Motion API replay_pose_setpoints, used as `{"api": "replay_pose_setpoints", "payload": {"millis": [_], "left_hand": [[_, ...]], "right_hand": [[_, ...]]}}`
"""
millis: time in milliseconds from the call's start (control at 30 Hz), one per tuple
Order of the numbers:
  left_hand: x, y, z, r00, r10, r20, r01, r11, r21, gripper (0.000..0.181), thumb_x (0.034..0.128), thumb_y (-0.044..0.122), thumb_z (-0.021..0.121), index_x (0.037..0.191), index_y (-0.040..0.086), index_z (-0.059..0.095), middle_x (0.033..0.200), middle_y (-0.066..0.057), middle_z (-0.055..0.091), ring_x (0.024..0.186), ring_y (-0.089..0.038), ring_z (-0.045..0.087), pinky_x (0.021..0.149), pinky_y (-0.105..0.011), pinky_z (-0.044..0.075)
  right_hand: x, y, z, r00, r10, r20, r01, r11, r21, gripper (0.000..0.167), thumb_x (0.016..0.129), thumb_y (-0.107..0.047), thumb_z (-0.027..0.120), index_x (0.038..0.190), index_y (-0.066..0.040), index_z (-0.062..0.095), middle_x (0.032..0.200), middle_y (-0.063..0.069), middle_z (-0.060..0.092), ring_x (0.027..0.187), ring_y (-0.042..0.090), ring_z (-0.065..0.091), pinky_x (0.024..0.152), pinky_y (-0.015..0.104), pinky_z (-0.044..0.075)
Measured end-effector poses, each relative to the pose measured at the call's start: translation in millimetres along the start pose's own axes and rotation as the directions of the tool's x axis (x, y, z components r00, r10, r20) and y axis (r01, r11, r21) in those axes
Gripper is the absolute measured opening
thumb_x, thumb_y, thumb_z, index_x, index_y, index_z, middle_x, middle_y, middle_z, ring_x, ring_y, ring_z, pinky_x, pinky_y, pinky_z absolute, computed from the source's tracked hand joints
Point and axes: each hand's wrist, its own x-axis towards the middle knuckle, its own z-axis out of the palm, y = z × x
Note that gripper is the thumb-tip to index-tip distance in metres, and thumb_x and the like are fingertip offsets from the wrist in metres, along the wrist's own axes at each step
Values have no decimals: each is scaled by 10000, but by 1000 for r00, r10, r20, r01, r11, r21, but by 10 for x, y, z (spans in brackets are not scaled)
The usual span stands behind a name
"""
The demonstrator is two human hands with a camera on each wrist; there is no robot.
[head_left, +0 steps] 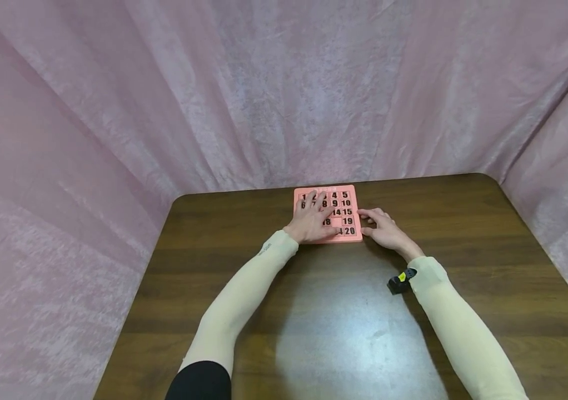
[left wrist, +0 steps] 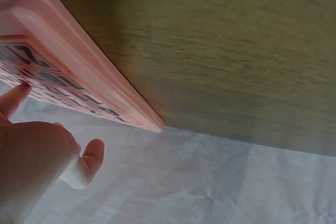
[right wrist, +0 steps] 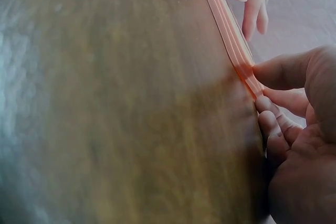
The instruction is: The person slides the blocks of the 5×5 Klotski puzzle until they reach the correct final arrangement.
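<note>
A pink number board [head_left: 350, 190] with black numerals on square tiles lies flat near the table's back edge. Over its left and middle part spreads my left hand [head_left: 310, 221], fingers extended across the tiles and hiding several numbers. In the left wrist view that hand [left wrist: 37, 156] is over the board [left wrist: 68, 51], one fingertip on the tiles. At the board's right side is my right hand [head_left: 386, 230], its thumb and fingertips at the rim. The right wrist view shows the right hand [right wrist: 310, 129] with fingers slightly bent against the board's edge [right wrist: 231, 40].
The brown wooden table [head_left: 199, 250] reaches a pink curtain [head_left: 314, 100] behind and at both sides. A black device with a yellow-green mark [head_left: 402, 276] is at the right wrist. Light glares off the table's front middle.
</note>
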Motion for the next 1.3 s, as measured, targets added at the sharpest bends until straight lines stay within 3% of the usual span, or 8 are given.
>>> {"api": "replay_pose_setpoints", "payload": {"millis": [233,500,767,967,1133,1300], "left_hand": [[-13,1,23,1000,-4,4,4,1000,19,761,1034,724,511,1689,343,431,1851,-101,152,1719,-384,106,1320,-662,245],[-9,-2,52,999,-35,25,36,999,-39,747,1032,702,523,1681,338,448,1858,-104,130,1722,-381,74,1323,-659,226],[-52,-2,50,1000,-5,6,6,1000,-30,731,1029,705,529,1655,330,497,1848,-102,176,1711,-401,96,1314,-679,226],[-128,44,24,1000,1,26,0,998,-62,718,1031,681,546,1657,331,492,1854,-70,170,1722,-408,61,1338,-680,192],[-124,40,144,1000,-3,19,5,993,-117,732,1015,727,541,1645,358,505,1866,-28,122,1733,-387,1,1331,-699,176],[-173,38,204,1000,15,10,-14,995,-94,776,1013,803,480,1648,358,498,1870,-50,98,1734,-388,9,1320,-689,217]], "right_hand": [[22,-3,2,1000,8,-3,-8,1000,-10,575,1092,-138,600,1636,-21,457,1541,276,493,1397,445,458,1173,657,325],[-11,10,35,1000,11,8,-11,1000,-8,572,1096,-161,601,1631,-18,460,1543,284,486,1388,455,450,1147,668,324],[-8,-14,21,1000,12,-1,-12,1000,-7,571,1093,-142,595,1631,-9,455,1543,283,477,1396,454,448,1162,666,317],[6,-22,19,1000,19,-1,-19,1000,-6,574,1094,-139,595,1635,-11,450,1553,279,474,1407,452,445,1176,657,301],[7,-12,21,1000,20,-3,-20,1000,-3,576,1094,-140,594,1635,-8,449,1556,281,471,1405,454,445,1177,663,295],[5,-6,31,1000,17,-7,-17,1000,0,571,1091,-133,599,1627,1,454,1546,289,472,1391,455,446,1168,665,306]]}}
